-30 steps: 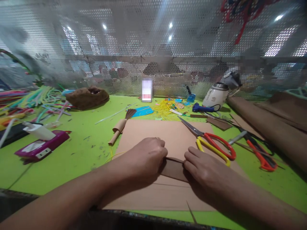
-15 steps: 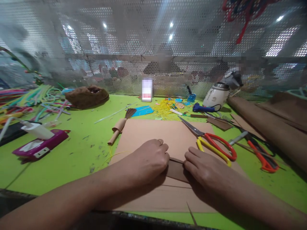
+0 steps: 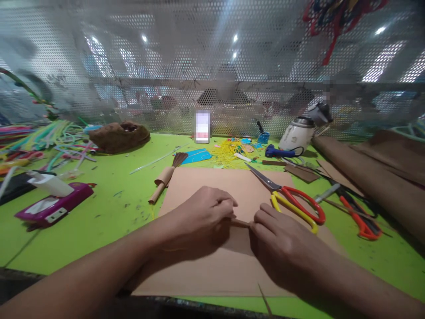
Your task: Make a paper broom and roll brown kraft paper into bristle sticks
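Observation:
Over a light brown sheet of paper (image 3: 212,274), a narrow roll of brown paper (image 3: 240,223) spans the gap between my two hands. My left hand (image 3: 212,210) is closed with its fingers pinching the roll's left end. The right end is gripped in the curled fingers of my right hand (image 3: 277,228). Most of the roll's length is hidden under the fingers. Scissors with red and yellow handles (image 3: 272,185) lie partly open beyond my right hand. A small brown paper piece with a fringed end (image 3: 169,170) rests past the sheet's left edge.
On the green table, a purple power strip (image 3: 56,206) sits left. Yellow shreds (image 3: 229,153), a blue glue gun (image 3: 282,151) and a white jar (image 3: 297,135) are at the back. A red-handled tool (image 3: 357,217) and brown paper rolls (image 3: 365,173) lie right.
The brown paper strip, flat and wide before, now shows only as a narrow roll. My left hand's fingers have shifted and stretch further forward; my right hand has moved slightly left.

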Demonstrator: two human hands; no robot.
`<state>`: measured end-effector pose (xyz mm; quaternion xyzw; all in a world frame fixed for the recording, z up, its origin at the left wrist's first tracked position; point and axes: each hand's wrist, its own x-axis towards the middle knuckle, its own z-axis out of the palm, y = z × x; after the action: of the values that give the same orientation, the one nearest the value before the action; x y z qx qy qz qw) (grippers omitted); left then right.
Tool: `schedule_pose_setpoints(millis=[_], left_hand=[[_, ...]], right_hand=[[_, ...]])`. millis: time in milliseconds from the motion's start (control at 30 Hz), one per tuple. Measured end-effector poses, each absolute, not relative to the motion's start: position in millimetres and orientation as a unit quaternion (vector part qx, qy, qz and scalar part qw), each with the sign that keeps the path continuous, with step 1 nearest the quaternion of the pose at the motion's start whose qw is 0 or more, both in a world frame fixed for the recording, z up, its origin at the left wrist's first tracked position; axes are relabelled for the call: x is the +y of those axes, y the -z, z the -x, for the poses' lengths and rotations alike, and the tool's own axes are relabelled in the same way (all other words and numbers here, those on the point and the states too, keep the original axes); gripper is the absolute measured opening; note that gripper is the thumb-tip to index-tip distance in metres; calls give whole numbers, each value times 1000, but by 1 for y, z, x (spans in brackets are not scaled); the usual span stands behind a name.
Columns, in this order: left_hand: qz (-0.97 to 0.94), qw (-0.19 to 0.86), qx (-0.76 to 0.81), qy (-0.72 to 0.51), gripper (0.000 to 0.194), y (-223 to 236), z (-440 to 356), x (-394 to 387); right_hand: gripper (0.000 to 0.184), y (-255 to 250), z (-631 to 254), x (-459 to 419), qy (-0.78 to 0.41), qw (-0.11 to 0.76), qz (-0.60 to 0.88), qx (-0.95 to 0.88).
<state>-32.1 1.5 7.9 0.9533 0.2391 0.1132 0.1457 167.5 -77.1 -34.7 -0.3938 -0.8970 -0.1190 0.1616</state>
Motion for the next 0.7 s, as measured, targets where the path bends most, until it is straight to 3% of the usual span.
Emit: schedule_pose_setpoints(millis=[500, 600, 700], left_hand=[[-763, 556, 324, -47, 33, -1, 28, -7], [-736, 572, 356, -66, 33, 4, 27, -8], [-760, 518, 388, -65, 34, 3, 29, -14]], right_hand=[[12, 24, -167, -73, 175, 252, 330, -893], [12, 27, -168, -72, 157, 255, 331, -895], [16, 26, -169, -72, 41, 301, 384, -872]])
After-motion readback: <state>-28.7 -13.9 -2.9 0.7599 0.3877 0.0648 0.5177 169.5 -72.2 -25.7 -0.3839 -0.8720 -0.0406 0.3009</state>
